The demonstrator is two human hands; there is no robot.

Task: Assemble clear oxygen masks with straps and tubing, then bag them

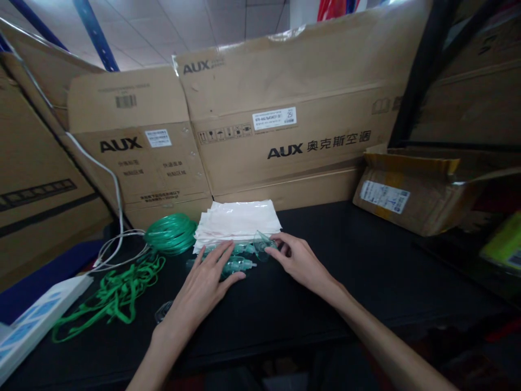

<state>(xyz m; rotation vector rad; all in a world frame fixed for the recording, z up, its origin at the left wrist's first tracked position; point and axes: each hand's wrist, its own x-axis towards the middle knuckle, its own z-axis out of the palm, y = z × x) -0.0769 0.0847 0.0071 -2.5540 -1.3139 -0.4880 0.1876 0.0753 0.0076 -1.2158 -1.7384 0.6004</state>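
My left hand (214, 271) lies with fingers spread over clear green plastic bottle-like parts (238, 264) with narrow tips, on the black table. Pinched between the thumb and fingers of my right hand (295, 258) is a clear green plastic mask (262, 245), which looks like a breathing mask. Its left edge meets the tip of one of the green parts; whether they are joined I cannot tell. Just behind both hands is a stack of white plastic bags (240, 220). A small clear piece (163, 311) sits partly behind my left wrist.
Coiled green tubing (171, 233), tangled green elastic straps (118, 290) and a white cable (118, 190) lie at left, near a white power strip (40, 320). Large cardboard panels (236, 163) stand behind the black table (325, 320). An open carton (411, 195) is at right.
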